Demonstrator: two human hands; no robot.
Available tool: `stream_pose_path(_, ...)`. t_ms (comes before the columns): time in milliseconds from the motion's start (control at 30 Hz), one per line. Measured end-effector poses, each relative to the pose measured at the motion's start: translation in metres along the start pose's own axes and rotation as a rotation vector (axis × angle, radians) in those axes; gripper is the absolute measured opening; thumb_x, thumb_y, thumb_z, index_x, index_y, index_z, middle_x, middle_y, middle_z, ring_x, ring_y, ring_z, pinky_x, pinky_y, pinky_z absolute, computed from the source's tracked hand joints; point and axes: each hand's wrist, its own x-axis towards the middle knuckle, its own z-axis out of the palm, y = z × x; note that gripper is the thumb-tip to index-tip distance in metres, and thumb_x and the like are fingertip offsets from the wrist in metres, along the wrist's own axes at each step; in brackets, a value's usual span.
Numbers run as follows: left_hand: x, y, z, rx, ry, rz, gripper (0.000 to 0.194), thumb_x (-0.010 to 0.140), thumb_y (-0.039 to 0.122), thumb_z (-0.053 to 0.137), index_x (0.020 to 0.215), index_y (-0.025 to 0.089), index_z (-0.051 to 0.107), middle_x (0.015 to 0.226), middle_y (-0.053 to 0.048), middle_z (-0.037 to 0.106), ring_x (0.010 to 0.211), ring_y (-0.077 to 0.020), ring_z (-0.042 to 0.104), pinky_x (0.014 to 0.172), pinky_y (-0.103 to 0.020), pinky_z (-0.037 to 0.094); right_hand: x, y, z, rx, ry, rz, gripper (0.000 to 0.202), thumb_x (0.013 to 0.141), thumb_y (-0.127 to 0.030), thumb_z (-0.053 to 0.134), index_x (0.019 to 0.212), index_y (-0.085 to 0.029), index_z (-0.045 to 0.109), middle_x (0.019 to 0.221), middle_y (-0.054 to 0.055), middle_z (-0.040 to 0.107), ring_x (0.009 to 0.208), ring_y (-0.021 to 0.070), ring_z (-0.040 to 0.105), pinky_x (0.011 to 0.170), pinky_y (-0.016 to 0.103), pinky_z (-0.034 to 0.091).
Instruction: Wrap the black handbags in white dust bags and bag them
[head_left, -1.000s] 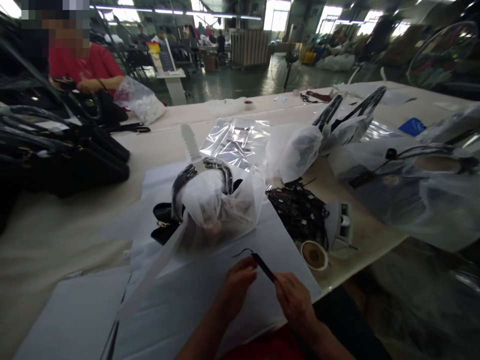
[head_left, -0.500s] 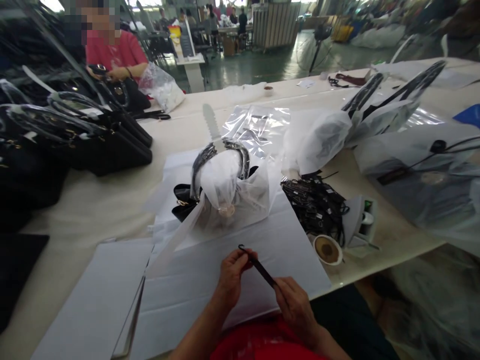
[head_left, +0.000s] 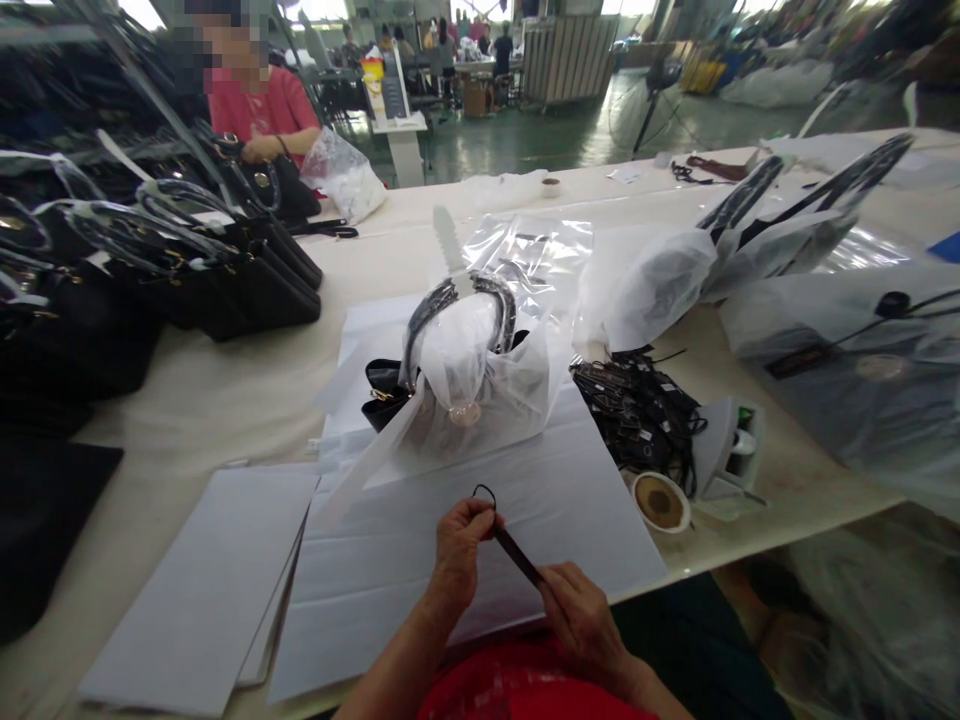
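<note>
Between my two hands is a narrow black hang tag point(head_left: 517, 556) with a thin cord loop at its upper end. My left hand point(head_left: 459, 548) pinches the tag near the base of the loop, and the loop curls up above the fingertips. Lower down, my right hand point(head_left: 576, 605) grips the other end, its fingers closed. Just beyond them stands a black handbag point(head_left: 386, 392) partly covered with thin white wrapping point(head_left: 502, 400). Its wrapped handles point(head_left: 431, 312) arch upward, and a round emblem shows faintly through the wrapping. White sheets point(head_left: 375, 570) lie under the bag and my hands.
A heap of black tags point(head_left: 637, 410), a tape roll point(head_left: 661, 502) and a tape dispenser point(head_left: 731, 450) are at right. Wrapped bags point(head_left: 667, 280) stand behind them. Black handbags point(head_left: 247, 290) crowd the left, near flat white boards point(head_left: 202, 570). A co-worker point(head_left: 270, 110) handles a bag across the table.
The cord loop on the tag now stands out wider above my left fingers. Both hands keep hold of the tag. The whole view has shifted slightly, with things appearing farther right.
</note>
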Motion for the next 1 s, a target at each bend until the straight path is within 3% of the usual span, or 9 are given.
stream_pose_path(233, -0.001, -0.001, -0.002, 0.025, 0.006, -0.017, 0.023, 0.053, 0.031, 0.066, 0.066, 0.014, 0.058, 0.056, -0.002, 0.064, 0.054, -0.0139, 0.057, 0.059, -0.027, 0.044, -0.001, -0.004, 0.000, 0.000, -0.012, -0.033, 0.024, 0.089, -0.011, 0.038, 0.104, -0.017, 0.056, 0.075, 0.006, 0.061, 0.066, 0.0172, 0.053, 0.058, 0.029, 0.044)
stream_pose_path(367, -0.002, -0.001, -0.001, 0.041, -0.012, -0.008, 0.021, 0.053, 0.031, 0.063, 0.064, 0.014, 0.057, 0.055, 0.000, 0.061, 0.054, -0.0122, 0.055, 0.059, -0.026, 0.044, -0.002, -0.002, -0.004, 0.107, -0.064, 0.029, 0.024, 0.090, -0.017, 0.038, 0.095, -0.018, 0.061, 0.073, 0.006, 0.062, 0.067, 0.0168, 0.054, 0.060, 0.029, 0.044)
stream_pose_path(433, -0.005, -0.001, 0.001, 0.062, -0.045, 0.003, 0.019, 0.054, 0.030, 0.062, 0.063, 0.015, 0.056, 0.054, 0.001, 0.059, 0.053, -0.0109, 0.053, 0.057, -0.024, 0.043, 0.003, 0.001, -0.006, 0.263, -0.063, 0.171, 0.026, 0.091, -0.024, 0.039, 0.095, -0.019, 0.064, 0.082, 0.008, 0.064, 0.076, 0.0177, 0.057, 0.069, 0.030, 0.045)
stream_pose_path(500, -0.009, -0.001, 0.003, 0.091, -0.093, 0.001, 0.018, 0.056, 0.030, 0.061, 0.064, 0.015, 0.055, 0.052, 0.002, 0.058, 0.050, -0.0107, 0.051, 0.054, -0.024, 0.042, 0.015, 0.004, -0.005, 0.457, -0.033, 0.424, 0.028, 0.090, -0.034, 0.043, 0.095, -0.019, 0.066, 0.090, 0.009, 0.066, 0.083, 0.0187, 0.058, 0.075, 0.032, 0.045)
stream_pose_path(633, -0.015, -0.003, 0.008, 0.157, -0.183, -0.011, 0.020, 0.058, 0.032, 0.060, 0.068, 0.016, 0.051, 0.052, 0.002, 0.057, 0.048, -0.0110, 0.050, 0.051, -0.025, 0.043, 0.051, 0.005, 0.002, 0.915, 0.042, 0.870, 0.039, 0.082, -0.050, 0.051, 0.087, -0.015, 0.070, 0.083, 0.008, 0.066, 0.074, 0.0162, 0.056, 0.063, 0.027, 0.042)
stream_pose_path(733, -0.016, -0.007, 0.008, 0.207, -0.220, -0.003, 0.020, 0.059, 0.032, 0.059, 0.067, 0.017, 0.049, 0.052, 0.003, 0.055, 0.048, -0.0105, 0.050, 0.051, -0.025, 0.042, 0.072, 0.004, 0.008, 1.169, 0.144, 1.006, 0.036, 0.069, -0.048, 0.065, 0.081, -0.014, 0.070, 0.077, 0.005, 0.064, 0.065, 0.0122, 0.052, 0.055, 0.023, 0.036)
stream_pose_path(833, -0.014, -0.012, 0.007, 0.246, -0.242, 0.008, 0.018, 0.058, 0.031, 0.058, 0.065, 0.017, 0.049, 0.050, 0.004, 0.052, 0.047, -0.0097, 0.048, 0.050, -0.024, 0.041, 0.080, 0.003, 0.010, 1.214, 0.243, 1.091, 0.031, 0.058, -0.040, 0.075, 0.074, -0.015, 0.069, 0.070, 0.003, 0.062, 0.059, 0.0093, 0.048, 0.052, 0.021, 0.033)
stream_pose_path(1000, -0.011, -0.022, 0.005, 0.279, -0.261, 0.008, 0.021, 0.058, 0.035, 0.060, 0.064, 0.018, 0.048, 0.050, 0.004, 0.051, 0.047, -0.0097, 0.046, 0.050, -0.024, 0.040, 0.077, 0.003, 0.008, 1.096, 0.255, 1.039, 0.034, 0.064, -0.044, 0.070, 0.079, -0.014, 0.070, 0.070, 0.003, 0.064, 0.057, 0.0096, 0.047, 0.053, 0.023, 0.034)
